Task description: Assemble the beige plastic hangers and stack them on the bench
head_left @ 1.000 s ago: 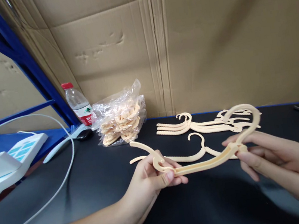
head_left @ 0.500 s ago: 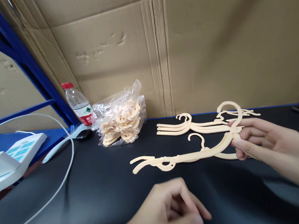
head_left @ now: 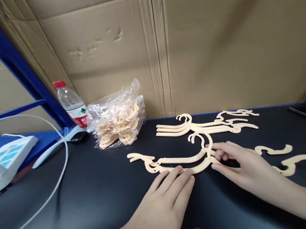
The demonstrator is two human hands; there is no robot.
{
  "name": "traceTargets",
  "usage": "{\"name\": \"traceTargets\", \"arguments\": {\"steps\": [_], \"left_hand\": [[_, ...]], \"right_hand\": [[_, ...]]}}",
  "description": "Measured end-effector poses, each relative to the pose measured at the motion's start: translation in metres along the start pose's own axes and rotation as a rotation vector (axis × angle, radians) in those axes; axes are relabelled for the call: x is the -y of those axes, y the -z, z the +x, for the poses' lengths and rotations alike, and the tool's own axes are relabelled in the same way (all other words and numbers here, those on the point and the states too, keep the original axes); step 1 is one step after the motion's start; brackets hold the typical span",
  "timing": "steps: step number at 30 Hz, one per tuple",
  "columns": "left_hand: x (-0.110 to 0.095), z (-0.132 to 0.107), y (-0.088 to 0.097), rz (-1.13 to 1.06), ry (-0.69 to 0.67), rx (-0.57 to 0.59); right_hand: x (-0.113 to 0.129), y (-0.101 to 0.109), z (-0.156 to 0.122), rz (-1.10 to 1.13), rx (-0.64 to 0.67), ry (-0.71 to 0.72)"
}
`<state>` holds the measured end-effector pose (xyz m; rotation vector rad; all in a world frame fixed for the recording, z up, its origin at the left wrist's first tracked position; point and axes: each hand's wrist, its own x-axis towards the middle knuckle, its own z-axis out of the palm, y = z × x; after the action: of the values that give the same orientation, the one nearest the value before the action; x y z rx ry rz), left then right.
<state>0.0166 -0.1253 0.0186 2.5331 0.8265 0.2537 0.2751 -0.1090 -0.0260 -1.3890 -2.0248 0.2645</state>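
A cream folding clothes hanger [head_left: 200,167] lies unfolded on the black table, its hook up and its curled end pieces to both sides. My right hand [head_left: 240,162] pinches it at the middle, just below the hook. With fingers stretched out, my left hand [head_left: 166,201] rests its fingertips on the hanger's left arm. Close behind lies a second cream hanger [head_left: 182,159], nearly parallel and partly hidden by my right hand. Farther back, several more cream hangers [head_left: 172,128] lie in an overlapping row.
A clear plastic bag [head_left: 117,116] of cream hanger parts stands at the back left, beside a red-capped water bottle [head_left: 71,104]. A white cable [head_left: 67,159] loops over the left side near a power strip [head_left: 17,159]. A cardboard wall [head_left: 217,42] rises behind the table [head_left: 97,200].
My right hand has lowered the hanger onto the table in front of the second one. My left hand has uncurled and moved forward onto its arm. The view has shifted slightly.
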Motion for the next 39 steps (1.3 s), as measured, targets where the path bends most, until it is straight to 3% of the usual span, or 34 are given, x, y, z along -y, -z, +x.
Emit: {"name": "traceTargets", "arguments": {"steps": [10, 18, 22, 26, 31, 35, 39], "left_hand": [[0.021, 0.006, -0.003, 0.012, -0.063, -0.012], [0.035, 0.012, 0.009, 0.096, -0.061, 0.058], [0.04, 0.016, 0.012, 0.105, -0.083, 0.035], [0.046, 0.017, 0.008, 0.141, -0.089, -0.064], [0.05, 0.017, 0.007, 0.177, -0.097, -0.043], [0.048, 0.016, 0.007, 0.203, -0.071, -0.034], [0.05, 0.015, 0.002, 0.196, -0.08, -0.125]], "right_hand": [[-0.008, 0.006, 0.0, -0.209, 0.045, 0.057], [-0.014, 0.01, 0.008, -0.064, 0.08, 0.0], [-0.017, 0.012, 0.015, -0.014, 0.043, 0.058], [-0.019, 0.015, 0.02, 0.009, 0.044, 0.095], [-0.019, 0.02, 0.024, 0.001, 0.043, 0.151], [-0.045, 0.038, 0.041, -0.156, -0.085, 0.131], [-0.105, 0.08, 0.064, -0.257, -0.185, -0.016]]}}
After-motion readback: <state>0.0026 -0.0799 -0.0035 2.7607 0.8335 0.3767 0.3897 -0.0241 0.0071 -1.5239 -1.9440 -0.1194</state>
